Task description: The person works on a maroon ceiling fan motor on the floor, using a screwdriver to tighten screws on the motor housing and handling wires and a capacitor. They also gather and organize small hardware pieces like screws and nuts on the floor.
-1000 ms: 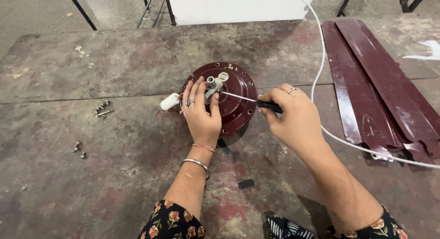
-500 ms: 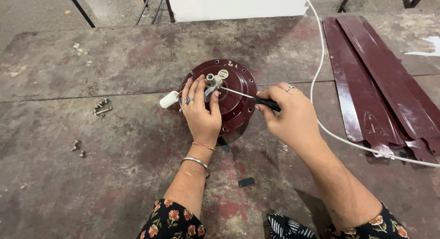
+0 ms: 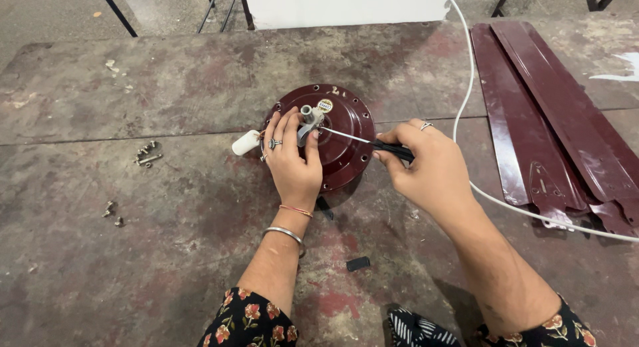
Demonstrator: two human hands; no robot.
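Note:
A round maroon ceiling-fan motor (image 3: 346, 131) lies flat on a worn workbench (image 3: 166, 240). My left hand (image 3: 291, 162) rests on its near left side, fingers spread around the grey centre shaft (image 3: 308, 114). My right hand (image 3: 426, 164) grips the black handle of a screwdriver (image 3: 393, 149); its thin metal shaft reaches left to the base of the centre shaft. A white cylindrical part (image 3: 245, 143) sticks out at the motor's left edge.
Maroon fan blades (image 3: 552, 114) lie stacked at the right. A white cable (image 3: 466, 81) runs from the far edge past my right hand to the right. Loose screws (image 3: 146, 154) and small bolts (image 3: 111, 210) lie at the left. A small black piece (image 3: 358, 263) lies near me.
The view has shifted slightly; both hands stay on the motor and the screwdriver, with the tip still at the centre shaft.

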